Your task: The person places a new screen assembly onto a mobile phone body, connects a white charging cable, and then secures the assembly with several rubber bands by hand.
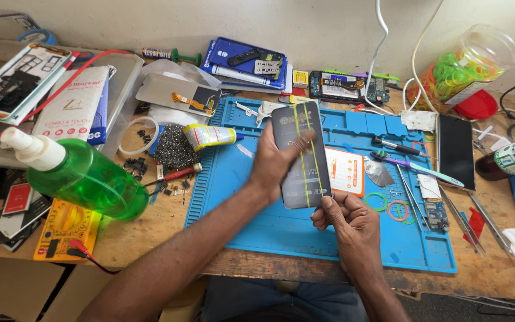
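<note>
Head view, phone point(301, 156) between left hand point(272, 164), right hand point(344, 217)

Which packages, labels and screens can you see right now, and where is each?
Phone: dark slab in both hands, yellow-green bands around it.
Dark screen: black rectangle, right of the blue mat.
White box: flat, red print, left.
Card: white and orange, on the mat.
Brown bottle: green-white label, far right.

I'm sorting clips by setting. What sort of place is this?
Most likely a phone repair bench. Both hands hold a dark phone bound with yellow rubber bands over a blue silicone work mat; opened phones with bare circuit boards and a yellow multimeter lie around.
</note>
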